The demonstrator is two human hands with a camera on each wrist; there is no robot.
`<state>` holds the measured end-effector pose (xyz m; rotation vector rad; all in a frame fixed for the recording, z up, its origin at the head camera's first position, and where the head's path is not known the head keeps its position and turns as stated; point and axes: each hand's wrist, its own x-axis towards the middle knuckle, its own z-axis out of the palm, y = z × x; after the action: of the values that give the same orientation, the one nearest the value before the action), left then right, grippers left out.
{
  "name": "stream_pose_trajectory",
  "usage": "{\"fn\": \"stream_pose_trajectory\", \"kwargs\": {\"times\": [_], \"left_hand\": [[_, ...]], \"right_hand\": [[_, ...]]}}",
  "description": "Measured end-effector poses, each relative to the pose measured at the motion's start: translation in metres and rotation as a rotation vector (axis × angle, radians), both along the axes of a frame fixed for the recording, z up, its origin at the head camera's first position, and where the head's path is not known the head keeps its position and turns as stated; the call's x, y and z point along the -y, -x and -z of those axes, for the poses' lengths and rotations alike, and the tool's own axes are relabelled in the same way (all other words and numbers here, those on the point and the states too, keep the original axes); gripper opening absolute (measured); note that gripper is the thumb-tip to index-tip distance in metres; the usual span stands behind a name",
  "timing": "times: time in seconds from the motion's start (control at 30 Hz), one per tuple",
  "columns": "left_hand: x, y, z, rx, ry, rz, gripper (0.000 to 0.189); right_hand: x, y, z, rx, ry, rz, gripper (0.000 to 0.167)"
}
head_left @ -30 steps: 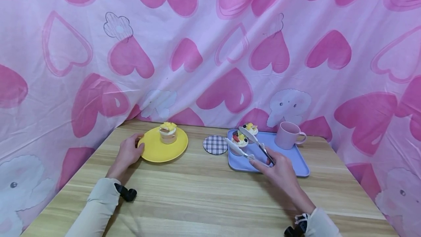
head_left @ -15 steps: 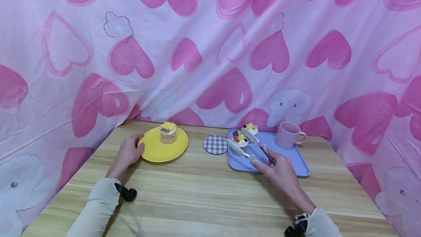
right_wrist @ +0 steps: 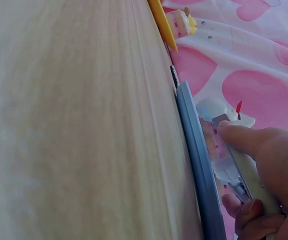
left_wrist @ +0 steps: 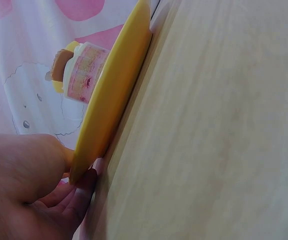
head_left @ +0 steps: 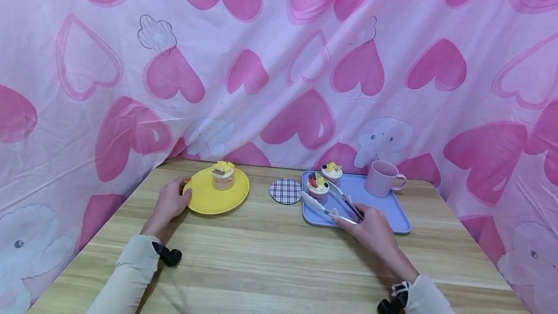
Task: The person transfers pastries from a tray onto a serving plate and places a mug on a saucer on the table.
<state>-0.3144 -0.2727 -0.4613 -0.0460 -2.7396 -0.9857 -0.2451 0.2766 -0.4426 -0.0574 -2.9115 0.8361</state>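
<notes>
Plate (head_left: 209, 201) left, tray (head_left: 356, 186) right (coaster (head_left: 285, 192) between them)

Plate (head_left: 211, 201) yellow; tongs (head_left: 315, 202) silvery-white; tray (head_left: 355, 187) blue; mug (head_left: 379, 180) pink; coaster (head_left: 285, 191) white, dark plaid; curtain (head_left: 279, 71) pink, heart-printed.

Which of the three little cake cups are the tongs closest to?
The front cup on the blue tray, topped with red fruit: the tongs are right beside it. The back cup stands behind it; the third cup is on the yellow plate.

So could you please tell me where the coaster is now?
In the head view, the coaster lies on the table near the middle, between the plate and the tray.
</notes>
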Motion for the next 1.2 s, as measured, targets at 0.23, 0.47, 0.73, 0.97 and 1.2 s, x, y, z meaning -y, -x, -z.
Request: {"fn": "stream_pose_trajectory", "kwargs": {"times": [0.23,0.47,0.73,0.97,1.2], "left_hand": [[-0.0007,-0.0001,-0.0003,0.006,0.0,-0.006,0.05],[-0.0011,0.0007,-0.0002,0.005,-0.002,-0.005,0.05],[-0.0008,0.0,0.0003,-0.002,-0.002,-0.005,0.05],[-0.0017,-0.0013,-0.0006,-0.003,0.002,-0.009,0.049],[-0.0027,-0.0019,-0.001,0.0,0.001,-0.012,0.049]], "right_hand": [[-0.0007,-0.0007,-0.0006,0.009,-0.015,0.0,0.1],[-0.0013,-0.001,0.0001,0.022,-0.019,-0.001,0.104],[-0.0018,-0.0004,0.0013,0.03,-0.03,-0.011,0.107],[-0.002,-0.0012,0.0024,0.018,-0.031,-0.014,0.107],[-0.0015,-0.0007,0.0029,0.034,-0.024,-0.019,0.107]]}}
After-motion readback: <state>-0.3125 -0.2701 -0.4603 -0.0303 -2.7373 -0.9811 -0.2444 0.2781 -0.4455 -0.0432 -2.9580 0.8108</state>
